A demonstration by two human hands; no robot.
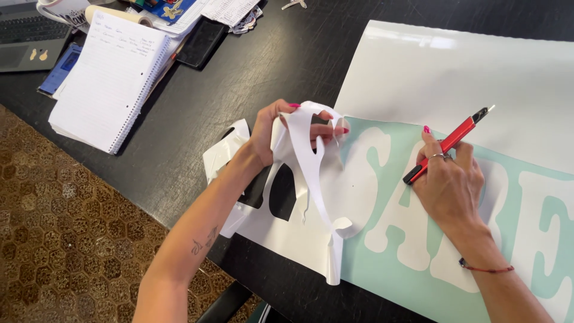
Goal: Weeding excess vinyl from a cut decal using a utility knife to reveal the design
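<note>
My left hand (276, 134) grips a curling strip of white vinyl (311, 179) and lifts it off the big white sheet (442, 78), which lies on the black table. Pale green backing (382, 263) shows around large white cut letters where the vinyl has come away. My right hand (449, 182) rests flat on the letters, holding a red and black craft knife (447, 143) with its tip pointing up and to the right, off the sheet surface.
An open spiral notebook (107, 81) lies at the far left of the black table (251, 66), beside a laptop (27, 33), a black phone (202, 42), a mug and papers. Brown patterned floor (66, 239) lies beyond the table's left edge.
</note>
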